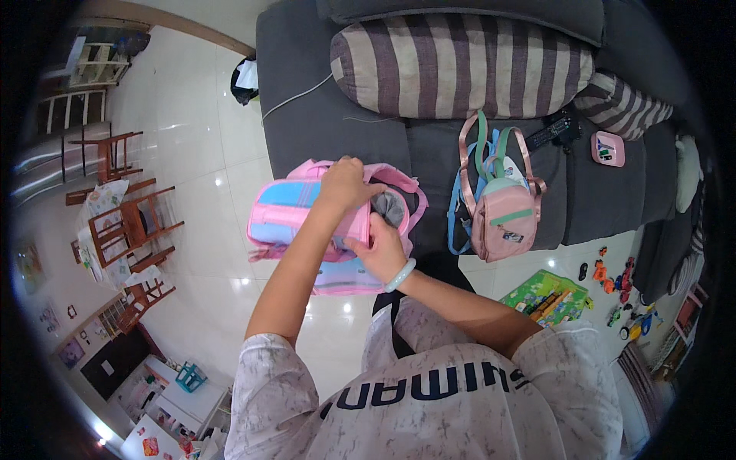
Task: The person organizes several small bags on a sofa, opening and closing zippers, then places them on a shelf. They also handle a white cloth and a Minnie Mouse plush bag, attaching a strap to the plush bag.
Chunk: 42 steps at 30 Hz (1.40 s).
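Observation:
A pink and blue backpack [282, 210] lies on the edge of the grey sofa in front of me, its mouth parted on the right so that a grey lining [388, 208] shows. My left hand [344, 181] reaches over the top and grips the upper part of the bag's rim. Lower down, my right hand [382, 247], with a pale bangle at the wrist, holds the rim's near edge between thumb and fingers. A blue and pink flap hangs below the bag. Some fingertips are hidden in the folds.
Right of the bag, a pink and green small backpack [505, 221] rests on the sofa [333, 138]. Behind are a striped cushion [460, 66], a remote control [546, 135] and a pink tray [621, 150]. Toys [604, 279] and a green mat [526, 290] lie on the floor; wooden chairs [135, 221] stand left.

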Tool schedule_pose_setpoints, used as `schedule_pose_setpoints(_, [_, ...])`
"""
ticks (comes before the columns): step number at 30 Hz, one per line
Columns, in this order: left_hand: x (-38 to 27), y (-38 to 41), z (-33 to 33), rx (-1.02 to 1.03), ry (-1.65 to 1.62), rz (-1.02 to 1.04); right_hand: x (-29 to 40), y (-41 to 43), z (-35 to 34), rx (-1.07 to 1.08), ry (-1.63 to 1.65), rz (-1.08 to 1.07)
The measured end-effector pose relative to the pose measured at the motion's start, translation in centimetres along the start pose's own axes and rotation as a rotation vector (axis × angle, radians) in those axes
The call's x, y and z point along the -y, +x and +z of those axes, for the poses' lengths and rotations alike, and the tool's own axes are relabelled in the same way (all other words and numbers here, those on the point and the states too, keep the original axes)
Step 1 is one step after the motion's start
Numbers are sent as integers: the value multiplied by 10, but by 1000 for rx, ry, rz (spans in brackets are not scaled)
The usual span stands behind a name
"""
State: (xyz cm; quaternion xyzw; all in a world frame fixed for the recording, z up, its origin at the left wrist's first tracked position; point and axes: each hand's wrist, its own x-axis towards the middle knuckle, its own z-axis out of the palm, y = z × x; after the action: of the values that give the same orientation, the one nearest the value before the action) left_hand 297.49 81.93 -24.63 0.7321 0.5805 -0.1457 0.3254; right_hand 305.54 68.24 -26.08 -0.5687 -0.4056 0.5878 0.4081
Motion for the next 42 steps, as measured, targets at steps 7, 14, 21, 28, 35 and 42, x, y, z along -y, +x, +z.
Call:
schedule_pose_setpoints(7, [-9, -1, -40, 493, -132, -41, 22, -35, -15, 177, -199, -49])
schedule_pose_setpoints(14, [22, -46, -19, 339, -641, 32, 30, -51, -37, 484, -56, -115])
schedule_pose_setpoints(21, [16, -80, -6, 280, -576, 122, 37, -26, -49, -157, -496, -445])
schedule_pose_setpoints(28, [-2, -108, 22, -483, -74, 232, 7, -26, -33, 192, -863, -266])
schedule_pose_setpoints(35, [11, -120, 31, -709, -93, 29, 9, -48, -41, 159, -955, -258])
schedule_pose_setpoints(42, [146, -128, 13, -774, -148, -473, -3, -49, -54, 41, -905, -221])
